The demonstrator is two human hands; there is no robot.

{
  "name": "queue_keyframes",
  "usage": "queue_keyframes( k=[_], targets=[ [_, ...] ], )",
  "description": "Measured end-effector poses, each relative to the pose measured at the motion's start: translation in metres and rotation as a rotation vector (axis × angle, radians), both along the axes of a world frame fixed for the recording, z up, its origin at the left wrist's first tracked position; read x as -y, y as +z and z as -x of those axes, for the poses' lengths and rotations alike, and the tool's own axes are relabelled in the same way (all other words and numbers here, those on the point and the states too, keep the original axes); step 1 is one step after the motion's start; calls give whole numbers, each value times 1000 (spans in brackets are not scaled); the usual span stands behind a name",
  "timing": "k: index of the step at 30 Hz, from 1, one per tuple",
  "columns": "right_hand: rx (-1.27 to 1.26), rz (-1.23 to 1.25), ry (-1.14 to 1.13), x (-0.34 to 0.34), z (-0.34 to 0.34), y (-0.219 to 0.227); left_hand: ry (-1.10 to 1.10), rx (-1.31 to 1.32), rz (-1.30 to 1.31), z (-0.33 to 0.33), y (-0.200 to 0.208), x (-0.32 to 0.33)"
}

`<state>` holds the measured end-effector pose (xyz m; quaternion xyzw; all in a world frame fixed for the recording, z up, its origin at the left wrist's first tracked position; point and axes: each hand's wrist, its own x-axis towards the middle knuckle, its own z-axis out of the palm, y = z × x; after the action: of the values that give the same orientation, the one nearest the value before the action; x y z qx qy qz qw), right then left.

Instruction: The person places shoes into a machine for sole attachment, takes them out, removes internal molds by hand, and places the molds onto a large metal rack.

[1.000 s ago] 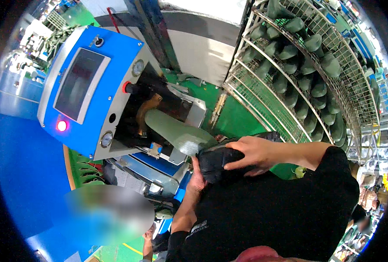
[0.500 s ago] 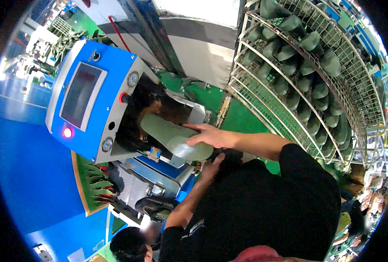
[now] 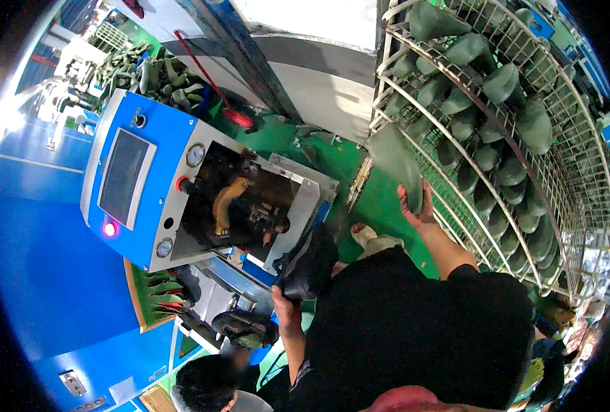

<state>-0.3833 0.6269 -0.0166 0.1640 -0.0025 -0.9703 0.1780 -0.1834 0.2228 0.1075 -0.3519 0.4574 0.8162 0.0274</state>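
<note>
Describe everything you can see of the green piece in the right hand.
The green piece is long, smooth-looking and rounded, dull green, perhaps plastic. It tilts, upper end leftward, beside the wire rack in view. The right hand grips its lower end, digits on both sides; rack contact is unclear.

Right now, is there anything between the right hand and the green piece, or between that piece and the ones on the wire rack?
Nothing visible separates the right hand from the green piece; it holds the lower end. Toward the racked green pieces, the rack's pale bars and mesh lie between in this view.
</note>
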Motion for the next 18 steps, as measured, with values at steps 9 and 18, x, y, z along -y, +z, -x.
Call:
queue_keyframes(
  k=[9, 18],
  targets=[
    [-259, 652, -256, -14, 165, -86, -181, 48, 262, 19, 28, -6],
    [219, 99, -448, -50, 251, -66, 30, 96, 303, -43, -13, 18]
  ],
)
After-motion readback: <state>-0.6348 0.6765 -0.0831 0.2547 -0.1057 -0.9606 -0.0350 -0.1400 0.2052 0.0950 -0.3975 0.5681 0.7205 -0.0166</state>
